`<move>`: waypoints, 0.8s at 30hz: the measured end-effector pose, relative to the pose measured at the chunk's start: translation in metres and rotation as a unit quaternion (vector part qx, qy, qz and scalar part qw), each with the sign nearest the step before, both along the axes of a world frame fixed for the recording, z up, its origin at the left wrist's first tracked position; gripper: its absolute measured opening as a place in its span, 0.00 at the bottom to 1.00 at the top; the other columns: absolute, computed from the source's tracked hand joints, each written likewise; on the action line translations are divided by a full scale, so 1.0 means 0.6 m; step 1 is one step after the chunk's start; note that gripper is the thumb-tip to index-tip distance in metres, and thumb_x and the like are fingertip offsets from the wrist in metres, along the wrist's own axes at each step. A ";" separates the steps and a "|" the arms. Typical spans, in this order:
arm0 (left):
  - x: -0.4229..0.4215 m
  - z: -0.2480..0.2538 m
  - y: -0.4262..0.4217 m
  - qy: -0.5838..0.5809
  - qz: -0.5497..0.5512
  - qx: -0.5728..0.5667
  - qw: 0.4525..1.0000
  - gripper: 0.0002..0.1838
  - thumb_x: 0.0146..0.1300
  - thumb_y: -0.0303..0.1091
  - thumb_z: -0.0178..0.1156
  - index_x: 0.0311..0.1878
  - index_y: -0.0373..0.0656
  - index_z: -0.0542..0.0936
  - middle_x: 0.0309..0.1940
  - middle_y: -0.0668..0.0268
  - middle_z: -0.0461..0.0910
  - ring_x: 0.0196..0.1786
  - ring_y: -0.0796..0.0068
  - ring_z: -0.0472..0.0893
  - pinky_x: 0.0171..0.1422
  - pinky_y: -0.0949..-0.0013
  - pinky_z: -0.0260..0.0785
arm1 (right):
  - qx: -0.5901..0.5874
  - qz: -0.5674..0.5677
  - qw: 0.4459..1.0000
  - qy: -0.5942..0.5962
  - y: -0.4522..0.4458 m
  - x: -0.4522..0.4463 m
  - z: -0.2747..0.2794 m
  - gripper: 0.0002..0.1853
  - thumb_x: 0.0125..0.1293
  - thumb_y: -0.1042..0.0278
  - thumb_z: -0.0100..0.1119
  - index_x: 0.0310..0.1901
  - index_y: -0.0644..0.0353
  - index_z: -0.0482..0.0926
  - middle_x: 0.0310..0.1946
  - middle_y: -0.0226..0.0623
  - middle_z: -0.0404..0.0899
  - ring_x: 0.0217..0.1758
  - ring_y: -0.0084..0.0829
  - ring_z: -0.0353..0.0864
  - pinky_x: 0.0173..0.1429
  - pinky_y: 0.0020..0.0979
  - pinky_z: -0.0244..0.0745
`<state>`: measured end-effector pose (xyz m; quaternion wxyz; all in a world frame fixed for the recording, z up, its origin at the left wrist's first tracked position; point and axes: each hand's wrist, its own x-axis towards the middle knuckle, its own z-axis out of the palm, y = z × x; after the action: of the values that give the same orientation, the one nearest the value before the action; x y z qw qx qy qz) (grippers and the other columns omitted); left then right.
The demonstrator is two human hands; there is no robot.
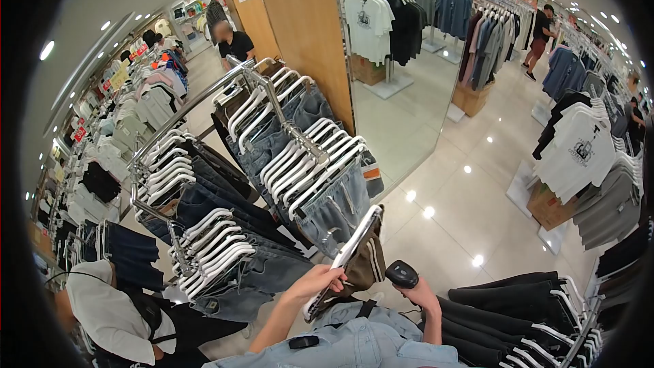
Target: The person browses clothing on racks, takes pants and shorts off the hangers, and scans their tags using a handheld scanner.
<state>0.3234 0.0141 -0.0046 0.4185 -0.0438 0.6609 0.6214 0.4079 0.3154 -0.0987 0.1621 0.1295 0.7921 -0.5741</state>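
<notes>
My left hand (pixel 317 285) is closed around a white hanger (pixel 357 236), held tilted in front of my body. From it hangs a pair of brown pants (pixel 368 259) with light side stripes. A black handheld barcode scanner (pixel 402 273) is gripped in my right hand (pixel 421 297), just right of the pants. The scanner's head points up and away from me. Denim pants (pixel 344 197) on white hangers hang on the rack just beyond my left hand.
A chrome rack (pixel 286 119) holds jeans (pixel 252 266) ahead and left. Black pants (pixel 507 313) hang close at right. Beyond stand a mirror (pixel 402 116), a wooden pillar (pixel 300 34) and a shirt rack (pixel 579 150). A person in white (pixel 112 310) is at lower left; others stand farther back.
</notes>
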 end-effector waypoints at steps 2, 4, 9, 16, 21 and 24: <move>0.002 0.011 -0.015 -0.001 0.019 0.003 1.000 0.17 0.74 0.40 0.52 0.43 0.32 0.79 0.32 0.63 0.80 0.36 0.76 0.81 0.45 0.74 0.74 | 0.010 -0.007 1.000 -0.011 0.000 0.002 -0.005 0.16 0.58 0.56 0.71 0.32 0.62 0.82 0.20 0.31 0.79 0.25 0.23 0.78 0.31 0.30 0.73; 0.005 0.016 -0.026 -0.003 0.057 0.003 0.998 0.16 0.73 0.39 0.52 0.40 0.33 0.78 0.30 0.63 0.80 0.34 0.76 0.80 0.43 0.74 0.74 | 0.006 -0.009 1.000 -0.011 -0.001 0.003 -0.005 0.16 0.58 0.56 0.71 0.32 0.62 0.82 0.20 0.31 0.79 0.25 0.23 0.78 0.31 0.30 0.73; 0.010 0.029 -0.045 -0.008 0.110 -0.018 0.994 0.15 0.73 0.39 0.53 0.37 0.36 0.78 0.27 0.65 0.78 0.31 0.76 0.79 0.41 0.73 0.72 | 0.001 0.005 1.000 -0.014 -0.005 0.001 -0.014 0.16 0.59 0.55 0.71 0.31 0.62 0.82 0.19 0.31 0.79 0.24 0.23 0.77 0.30 0.30 0.72; 0.025 0.027 -0.072 -0.034 0.219 0.009 0.975 0.17 0.70 0.40 0.57 0.25 0.44 0.72 0.20 0.65 0.74 0.24 0.76 0.73 0.31 0.71 0.65 | 0.002 0.031 0.999 -0.019 -0.016 -0.012 -0.008 0.16 0.60 0.57 0.72 0.32 0.63 0.81 0.19 0.30 0.78 0.24 0.23 0.77 0.31 0.30 0.73; 0.034 0.032 -0.092 -0.044 0.280 0.038 0.958 0.20 0.70 0.40 0.57 0.21 0.47 0.67 0.17 0.67 0.70 0.23 0.73 0.73 0.28 0.71 0.62 | -0.011 0.034 0.999 -0.016 -0.020 -0.016 -0.009 0.16 0.59 0.58 0.72 0.32 0.64 0.81 0.19 0.30 0.78 0.24 0.22 0.77 0.31 0.30 0.73; 0.037 0.037 -0.104 -0.048 0.314 0.070 0.946 0.20 0.69 0.40 0.57 0.20 0.48 0.66 0.16 0.70 0.65 0.22 0.74 0.71 0.27 0.70 0.59 | -0.010 0.045 0.999 -0.019 -0.020 -0.017 -0.007 0.16 0.59 0.58 0.73 0.32 0.64 0.81 0.19 0.30 0.78 0.24 0.22 0.77 0.31 0.30 0.73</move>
<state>0.3459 -0.0485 0.0174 0.2358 -0.2498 0.5477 0.7629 0.3974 0.3037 -0.1029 0.2036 0.1030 0.7882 -0.5715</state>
